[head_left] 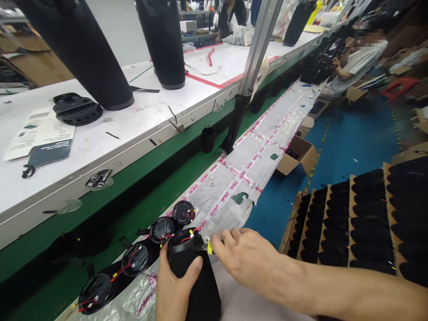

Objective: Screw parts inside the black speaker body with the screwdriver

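**Hands on black speaker cylinder, bottom centre**

Head view, only one. Bottom centre of frame: black fabric-covered cylindrical speaker body (195, 278) standing on the taped grey work ledge (234, 178). Long axis near upright, tilted a bit, top leaning toward upper left; open top end points up, with red wires and a small yellow connector (209, 248) at its rim.

Left hand (174, 290) wraps the cylinder from its left side, thumb across the front of the fabric, fingers hidden behind; closed grip on the body. Right hand (247, 261) comes in from lower right, fingers curled, fingertips pinched at the yellow connector on the cylinder's top right rim; whether it actually clamps the connector cannot tell, only touching is clear.

Just left of the cylinder, a diagonal row of four round black speaker discs with red wires (135, 258) runs from lower left up toward centre along the ledge edge.

Upper left: white workbench (140, 116) with two tall black cylinders (162, 42) standing upright, a flat black base plate (76, 109), printed leaflets (40, 138). Right side: cardboard trays packed with black cylinders lying in rows (361, 218), blue floor (354, 142). Upper right: a seated person in a white shirt (357, 62), well apart.
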The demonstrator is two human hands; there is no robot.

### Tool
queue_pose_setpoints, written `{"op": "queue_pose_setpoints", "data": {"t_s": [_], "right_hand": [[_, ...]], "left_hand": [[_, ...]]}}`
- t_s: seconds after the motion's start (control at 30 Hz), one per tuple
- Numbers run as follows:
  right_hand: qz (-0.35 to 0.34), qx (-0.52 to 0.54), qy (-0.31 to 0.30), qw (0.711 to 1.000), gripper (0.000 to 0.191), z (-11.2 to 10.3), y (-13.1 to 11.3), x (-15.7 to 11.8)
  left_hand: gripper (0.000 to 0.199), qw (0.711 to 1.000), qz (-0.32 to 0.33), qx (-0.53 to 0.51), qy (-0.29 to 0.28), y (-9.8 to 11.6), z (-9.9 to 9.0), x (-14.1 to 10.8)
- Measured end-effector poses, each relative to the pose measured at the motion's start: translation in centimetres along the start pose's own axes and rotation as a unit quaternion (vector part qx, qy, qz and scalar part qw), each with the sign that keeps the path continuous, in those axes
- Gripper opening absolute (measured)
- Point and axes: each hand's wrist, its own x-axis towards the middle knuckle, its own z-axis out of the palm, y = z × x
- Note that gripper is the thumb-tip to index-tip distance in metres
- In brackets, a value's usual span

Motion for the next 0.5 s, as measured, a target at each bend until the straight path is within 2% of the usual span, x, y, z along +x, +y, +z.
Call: {"op": "queue_pose_setpoints", "data": {"t_s": [0.07,0.13,0.2,0.3,0.37,0.43,0.47,0.5], "right_hand": [[-0.006,0.035,0.002,0.999,0.029,-0.1,0.8,-0.2],[-0.029,0.069,-0.007,0.997,0.019,-0.3,1.5,-0.5],[-0.050,0.096,-0.012,0.994,0.011,-0.5,2.0,-0.6],[-0.039,0.128,0.014,0.991,0.008,-0.6,2.2,-0.5],[-0.019,0.167,0.069,0.983,0.019,-0.7,2.0,-0.6],[0.005,0.245,0.134,0.960,0.029,-1.0,1.8,-0.7],[0.022,0.289,0.159,0.944,0.031,-1.1,1.8,-0.8],[0.043,0.324,0.170,0.930,0.032,-1.2,1.7,-0.9]], "left_hand": [[0.077,0.990,-0.025,-0.115,-0.073,-0.1,-0.6,-0.1],[0.075,0.964,-0.059,-0.213,-0.150,-0.2,-1.1,-0.1],[0.073,0.936,-0.069,-0.281,-0.200,-0.2,-1.5,-0.1],[0.072,0.906,-0.086,-0.349,-0.223,-0.6,-1.7,0.2],[0.066,0.877,-0.136,-0.402,-0.227,-0.9,-1.5,0.1],[0.054,0.847,-0.204,-0.435,-0.227,-1.3,-1.0,-0.2],[0.052,0.840,-0.226,-0.439,-0.224,-1.4,-0.7,-0.4],[0.053,0.845,-0.227,-0.433,-0.215,-1.5,-0.4,-0.6]]}}
